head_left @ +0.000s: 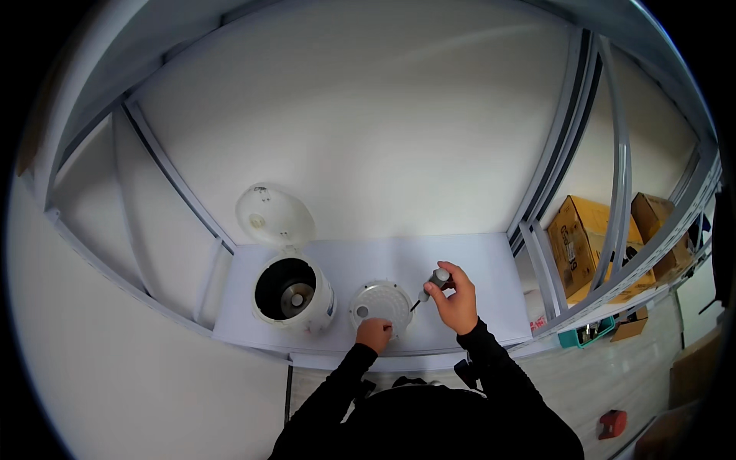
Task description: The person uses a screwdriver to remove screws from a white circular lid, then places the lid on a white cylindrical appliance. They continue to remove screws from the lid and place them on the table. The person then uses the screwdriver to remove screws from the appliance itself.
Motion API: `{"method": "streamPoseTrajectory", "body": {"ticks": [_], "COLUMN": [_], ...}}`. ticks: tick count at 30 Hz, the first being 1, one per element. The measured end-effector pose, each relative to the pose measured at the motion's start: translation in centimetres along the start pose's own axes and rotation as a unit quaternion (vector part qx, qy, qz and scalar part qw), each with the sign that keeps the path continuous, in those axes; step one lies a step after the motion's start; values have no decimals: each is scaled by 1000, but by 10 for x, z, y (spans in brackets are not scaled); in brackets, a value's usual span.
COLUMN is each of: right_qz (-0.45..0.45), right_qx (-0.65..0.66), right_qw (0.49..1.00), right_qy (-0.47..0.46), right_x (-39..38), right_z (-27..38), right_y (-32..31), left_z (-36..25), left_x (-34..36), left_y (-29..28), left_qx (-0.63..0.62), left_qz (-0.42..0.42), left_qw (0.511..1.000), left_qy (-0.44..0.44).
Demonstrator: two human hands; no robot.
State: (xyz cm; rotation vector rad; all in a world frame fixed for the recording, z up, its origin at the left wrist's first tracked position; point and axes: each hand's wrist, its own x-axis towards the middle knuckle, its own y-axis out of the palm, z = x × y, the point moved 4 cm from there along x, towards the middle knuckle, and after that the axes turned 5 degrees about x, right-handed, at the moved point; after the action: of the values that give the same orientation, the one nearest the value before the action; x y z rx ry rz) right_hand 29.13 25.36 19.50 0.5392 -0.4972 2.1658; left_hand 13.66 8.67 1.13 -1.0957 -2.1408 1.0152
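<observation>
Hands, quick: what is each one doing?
Left hand: closed on the round white disc's edge.
Right hand: closed around a screwdriver.

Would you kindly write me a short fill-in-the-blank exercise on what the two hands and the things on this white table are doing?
1. The right hand holds a ____ by its grey handle.
2. The left hand rests on the round white disc, which lies ____ the open cooker and the right hand.
3. The cooker's lid stands ____.

Missing words: screwdriver; between; open
</observation>
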Motion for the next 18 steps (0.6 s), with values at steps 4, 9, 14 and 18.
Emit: {"method": "streamPoseTrajectory", "body": {"ticks": [4, 9, 14, 18], "right_qz": [-10, -11, 2, 5], "right_qx": [-6, -43, -72, -94], "right_qw": [1000, 999, 997, 995], "right_qy": [9, -1, -13, -27], "right_x": [-3, -7, -11, -13], "right_z": [-2, -4, -6, -10], "right_y": [-6, -4, 5, 9], "left_z": [-7, -4, -12, -19], "left_x": [4, 3, 7, 9], "left_y": [5, 12, 3, -3], "left_qx": [59, 78, 76, 76], "left_qz": [16, 14, 27, 44], "left_qw": [998, 997, 997, 996], "left_qy": [27, 26, 9, -2]}}
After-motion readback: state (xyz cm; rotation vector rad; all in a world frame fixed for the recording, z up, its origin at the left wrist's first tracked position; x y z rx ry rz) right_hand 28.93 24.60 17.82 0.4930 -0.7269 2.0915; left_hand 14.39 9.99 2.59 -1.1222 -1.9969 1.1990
